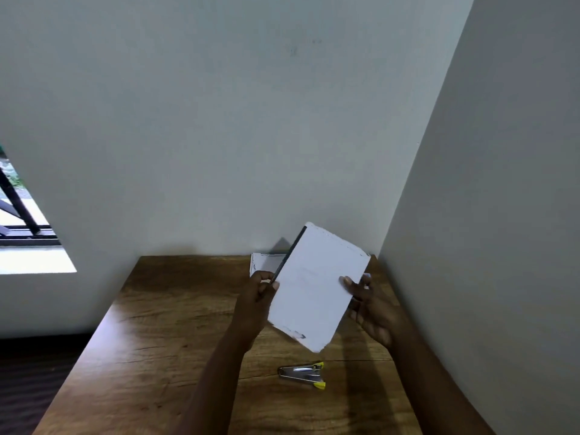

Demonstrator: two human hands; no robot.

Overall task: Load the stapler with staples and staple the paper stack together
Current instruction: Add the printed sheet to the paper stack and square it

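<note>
Both hands held a white paper stack (315, 290) up off the wooden table (150, 340), tilted so its upper end leaned toward the wall corner. One dark strip ran along the stack's upper left edge. The left hand (257, 293) gripped that left edge, its fingers curled around the side of the stack and the thumb tip resting on the front face. The right hand (367, 302) gripped the right edge, with the thumb pressed on the front sheet and the other fingers wrapped behind, where they were mostly hidden. Below the raised stack, nearer the person, the stapler (303, 374) lay on the table, apart from both hands; it was metal with yellow ends and lay spread open, its two arms apart. Whether staples sat inside could not be told. Behind the stack, against the back wall (219, 120), more white paper (263, 263) lay on the table's far edge, partly covered from view. A window opening (22, 221) showed at the far left.
</note>
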